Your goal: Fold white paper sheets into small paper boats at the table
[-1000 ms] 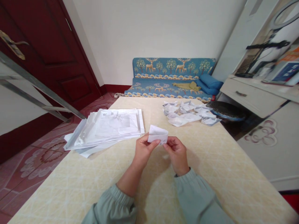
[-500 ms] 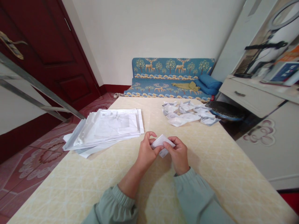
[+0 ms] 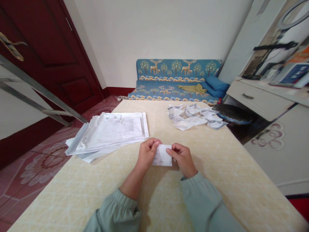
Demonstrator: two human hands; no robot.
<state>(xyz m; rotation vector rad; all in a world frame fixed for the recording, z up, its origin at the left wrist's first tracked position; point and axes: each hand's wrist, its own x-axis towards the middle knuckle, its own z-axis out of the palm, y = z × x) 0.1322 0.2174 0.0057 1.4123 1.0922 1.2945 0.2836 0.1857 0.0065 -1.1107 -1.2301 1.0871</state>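
Note:
Between my hands, just above the table, is a small folded square of white paper (image 3: 163, 156) with faint dark marks on its face. My left hand (image 3: 147, 153) pinches its upper left corner, thumb in front. At the right edge my right hand (image 3: 182, 157) grips it between thumb and fingers; some of those fingers are hidden behind the paper. Farther back on the right lie several folded paper shapes (image 3: 190, 121) with raised points. A stack of white paper sheets (image 3: 120, 127) is to the left of my hands.
The table (image 3: 212, 180) has a pale yellow patterned cover. Beyond its far edge stands a blue sofa (image 3: 166, 85) with deer on it. A metal ladder (image 3: 48, 90) leans at the left, near a dark red door (image 3: 60, 54). White drawers (image 3: 258, 96) stand at the right.
The folded paper has turned from a diamond pose to a square one, showing its marked face. My left hand has shifted slightly left and closed on the corner.

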